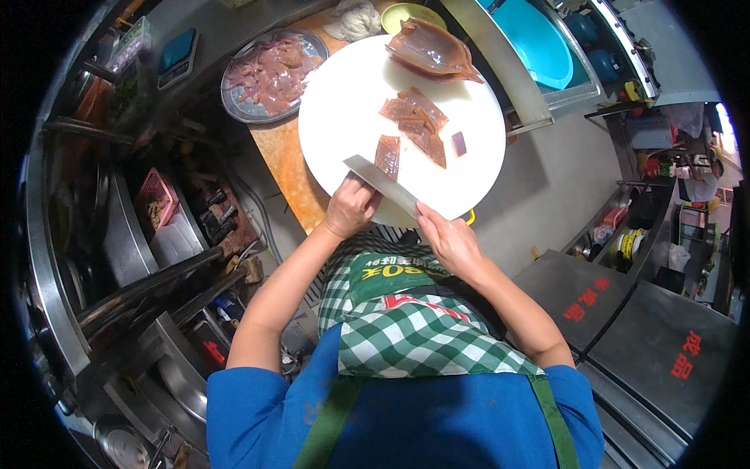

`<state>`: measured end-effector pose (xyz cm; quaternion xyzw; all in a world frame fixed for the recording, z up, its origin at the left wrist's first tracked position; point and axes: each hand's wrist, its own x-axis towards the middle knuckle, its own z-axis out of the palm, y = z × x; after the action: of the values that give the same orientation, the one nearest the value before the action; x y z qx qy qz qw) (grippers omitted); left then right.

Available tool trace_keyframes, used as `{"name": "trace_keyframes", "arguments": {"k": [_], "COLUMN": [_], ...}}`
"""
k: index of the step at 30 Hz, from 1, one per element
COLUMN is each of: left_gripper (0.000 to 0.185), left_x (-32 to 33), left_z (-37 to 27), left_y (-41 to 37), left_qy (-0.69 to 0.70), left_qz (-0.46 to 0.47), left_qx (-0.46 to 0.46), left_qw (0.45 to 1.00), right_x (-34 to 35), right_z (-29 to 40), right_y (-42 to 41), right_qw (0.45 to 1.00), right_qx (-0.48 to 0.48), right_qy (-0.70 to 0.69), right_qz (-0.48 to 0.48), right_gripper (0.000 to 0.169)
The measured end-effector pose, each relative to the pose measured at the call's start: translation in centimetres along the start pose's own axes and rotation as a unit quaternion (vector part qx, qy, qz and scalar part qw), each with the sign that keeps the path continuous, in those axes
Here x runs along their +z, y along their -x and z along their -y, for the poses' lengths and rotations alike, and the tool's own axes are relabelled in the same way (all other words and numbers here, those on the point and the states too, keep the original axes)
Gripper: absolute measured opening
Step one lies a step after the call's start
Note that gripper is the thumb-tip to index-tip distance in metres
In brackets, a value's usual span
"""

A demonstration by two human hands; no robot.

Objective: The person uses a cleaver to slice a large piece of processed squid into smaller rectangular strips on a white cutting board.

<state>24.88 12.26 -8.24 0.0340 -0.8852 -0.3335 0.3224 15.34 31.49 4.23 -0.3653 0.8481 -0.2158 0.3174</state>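
Note:
My right hand (451,241) grips a cleaver (384,183) at the near side of a round white cutting board (334,117). The blade slants up to the left. My left hand (353,205) is beside the blade with curled fingers, their tips partly hidden; whether they pinch anything I cannot tell. Just beyond the blade lies a scored brown strip, apparently squid (387,156). Several cut, scored pieces (419,123) are heaped mid-board, and one small dark piece (459,144) lies apart at right. A large uncut brown piece (433,50) rests at the far edge.
A metal tray of sliced raw meat (275,73) stands left of the board on a wooden surface (281,176). Behind are a crumpled cloth (353,20) and a yellow-green dish (404,13). A turquoise basin (536,44) is at upper right; steel cabinets (650,340) stand at lower right.

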Motion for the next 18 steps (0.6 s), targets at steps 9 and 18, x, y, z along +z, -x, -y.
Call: {"name": "trace_keyframes", "arguments": {"k": [9, 18], "left_gripper": [0.019, 0.020], "left_x": [-0.4, -0.9], "left_z": [0.0, 0.0], "left_y": [0.1, 0.5], "left_qy": [0.006, -0.001], "left_qz": [0.007, 0.032], "left_qx": [0.006, -0.002], "left_qw": [1.000, 0.999], "right_x": [-0.7, 0.2], "right_z": [0.7, -0.6], "right_y": [0.0, -0.1], "right_qw": [0.999, 1.000], "right_qx": [0.016, -0.018], "right_qy": [0.019, 0.010], "right_qz": [0.028, -0.008], "right_gripper": [0.035, 0.037]}}
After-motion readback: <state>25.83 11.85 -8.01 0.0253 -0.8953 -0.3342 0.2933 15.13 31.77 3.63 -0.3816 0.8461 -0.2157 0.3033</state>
